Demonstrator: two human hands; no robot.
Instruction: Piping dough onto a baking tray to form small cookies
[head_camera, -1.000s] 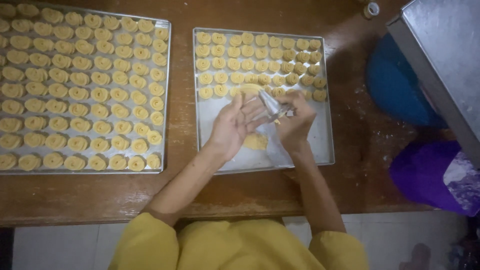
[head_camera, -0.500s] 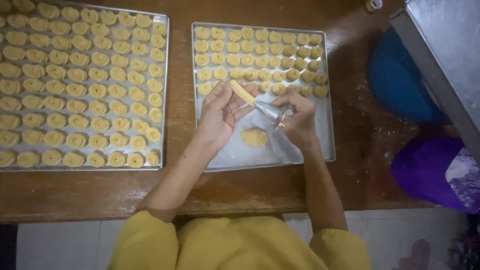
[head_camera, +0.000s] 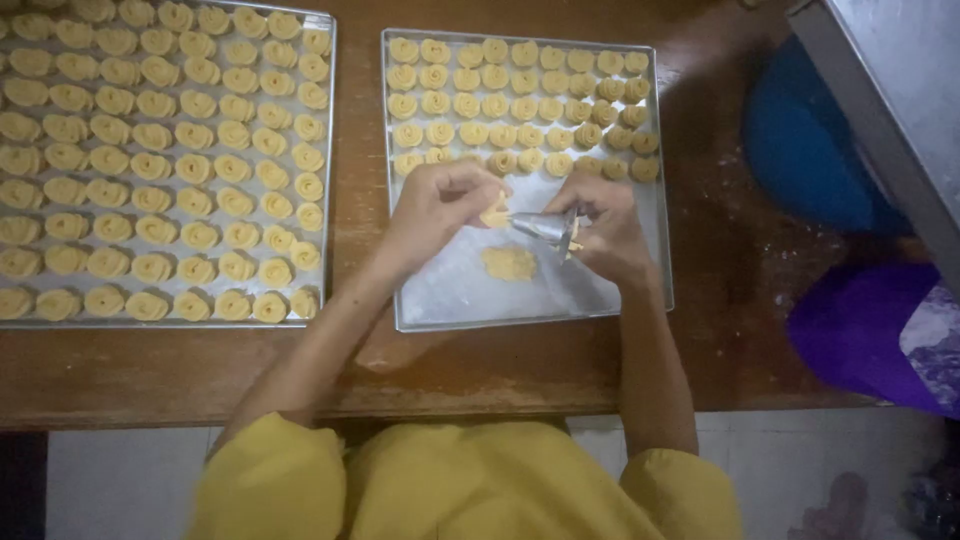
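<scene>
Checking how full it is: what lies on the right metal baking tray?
The right metal baking tray carries rows of yellow dough swirls at its far end and one flat dough lump. Both hands cover part of it.

We wear a plain mustard-yellow top with short sleeves that end above the elbows, loose and softly creased across the chest. Our forearms are bare, and our hands (head_camera: 440, 205) carry no gloves, rings or watch that we can see.
</scene>
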